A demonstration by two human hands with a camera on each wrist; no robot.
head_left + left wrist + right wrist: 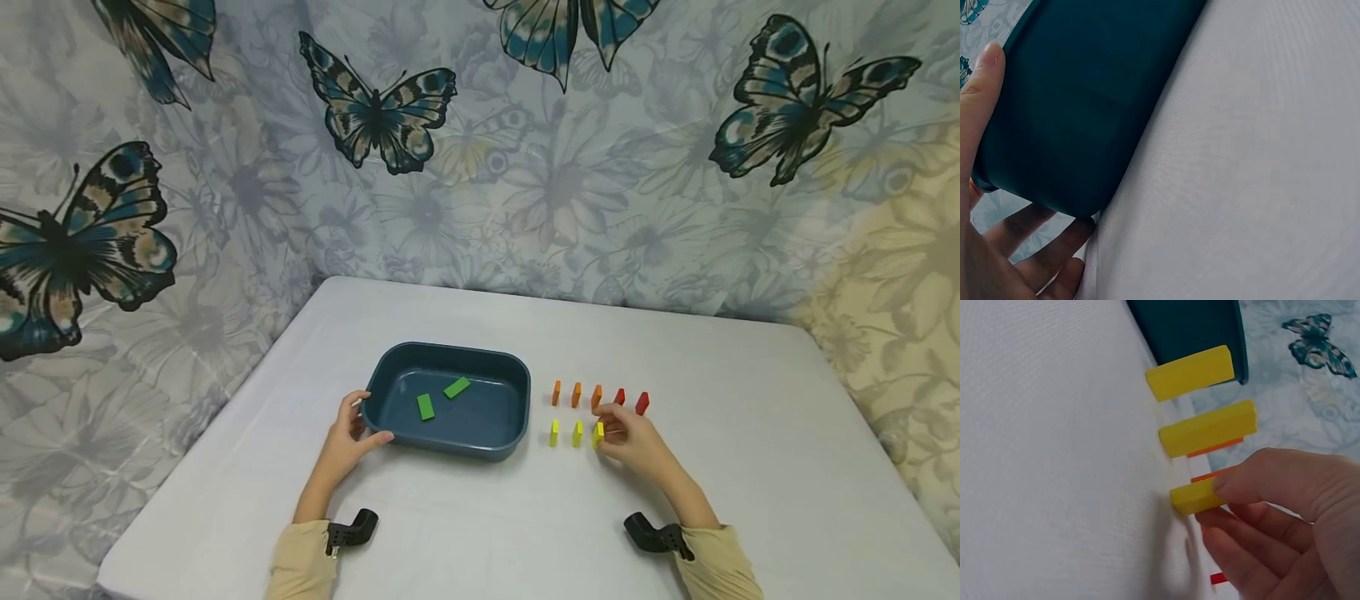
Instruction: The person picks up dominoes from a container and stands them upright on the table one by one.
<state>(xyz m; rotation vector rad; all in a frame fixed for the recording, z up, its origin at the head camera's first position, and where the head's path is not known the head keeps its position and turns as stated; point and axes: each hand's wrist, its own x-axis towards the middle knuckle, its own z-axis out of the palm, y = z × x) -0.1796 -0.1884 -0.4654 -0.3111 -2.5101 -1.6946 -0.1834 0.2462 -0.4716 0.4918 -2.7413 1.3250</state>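
My left hand (pixel 348 437) holds the left end of a dark blue rectangular tray (pixel 450 446), thumb on the near rim and fingers around the end wall. Two green dominoes (pixel 426 407) lie flat inside it. To the tray's right, my right hand (pixel 633 437) pinches the upper part of the rightmost yellow domino (pixel 1194 496) between thumb and fingers; it stands upright, its lower end close to the table. Two more yellow dominoes (pixel 577 433) stand upright to its left. Behind them is a row of three orange dominoes (pixel 576 395) and two red dominoes (pixel 642 403), also upright.
The table (pixel 465 533) has a white cover. Patterned cloth with butterflies (pixel 377 112) rises behind it and on the left. Each wrist wears a black camera mount (pixel 652 533) over a beige sleeve.
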